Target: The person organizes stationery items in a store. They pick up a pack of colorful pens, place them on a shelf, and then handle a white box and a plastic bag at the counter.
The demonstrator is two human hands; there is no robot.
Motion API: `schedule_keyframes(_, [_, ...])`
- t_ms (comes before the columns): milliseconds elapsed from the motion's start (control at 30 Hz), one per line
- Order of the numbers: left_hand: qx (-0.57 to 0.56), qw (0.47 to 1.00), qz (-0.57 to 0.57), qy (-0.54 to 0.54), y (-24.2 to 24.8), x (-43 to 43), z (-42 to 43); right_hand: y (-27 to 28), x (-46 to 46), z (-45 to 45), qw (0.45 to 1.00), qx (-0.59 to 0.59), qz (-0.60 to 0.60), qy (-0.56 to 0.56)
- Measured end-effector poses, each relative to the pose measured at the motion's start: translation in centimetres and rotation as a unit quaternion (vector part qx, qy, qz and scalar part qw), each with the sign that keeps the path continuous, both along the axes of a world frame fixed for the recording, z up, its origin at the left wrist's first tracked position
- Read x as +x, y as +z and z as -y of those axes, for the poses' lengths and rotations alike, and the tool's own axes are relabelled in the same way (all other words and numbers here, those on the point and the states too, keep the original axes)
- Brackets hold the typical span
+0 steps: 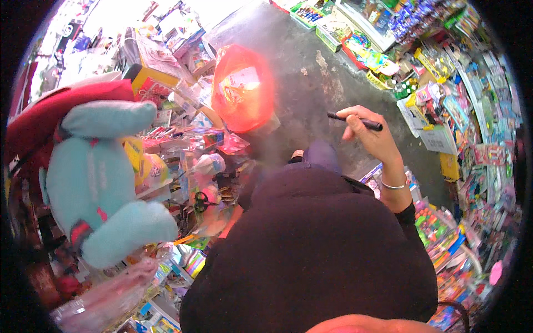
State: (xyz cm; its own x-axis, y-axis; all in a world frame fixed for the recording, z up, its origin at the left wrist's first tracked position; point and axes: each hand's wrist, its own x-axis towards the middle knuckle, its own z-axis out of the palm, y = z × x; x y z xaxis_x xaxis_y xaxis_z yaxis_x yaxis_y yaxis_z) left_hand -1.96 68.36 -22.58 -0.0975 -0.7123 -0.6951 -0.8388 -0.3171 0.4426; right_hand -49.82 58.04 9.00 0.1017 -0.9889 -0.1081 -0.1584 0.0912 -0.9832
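Note:
My right hand (363, 130) is raised over the grey floor, its fingers closed around a black marker pen (372, 124). A silver bangle circles that wrist. My left hand is out of view, with only a strip of what looks like its forearm showing beside my dark top (316, 249). Before me a translucent red plastic bag (239, 106) bulges around a pale item bearing writing. Dark-handled scissors (201, 202) rest among the packaged goods on my left, and an orange pencil-like stick (185, 239) lies below them.
A large light-blue plush item (91, 179) juts in at the left, near a red cloth-like cover (79, 98). Crowded shelves (485, 137) of small packaged goods curve along the right. Green-edged trays (327, 37) stand at the far side of the concrete floor (300, 79).

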Motion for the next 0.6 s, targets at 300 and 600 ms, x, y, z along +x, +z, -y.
schedule_keyframes(300, [0.106, 0.987, 0.027, 0.120, 4.0, -14.8, 5.8, -2.7, -10.2, 18.1, 0.983, -0.109, -0.123, 0.087])
schedule_keyframes(600, [-0.229, 0.926, 0.027, 0.299, 0.2, -22.1, 27.0, -4.1, -10.0, 32.7, 0.949, 0.093, -0.132, 0.270])
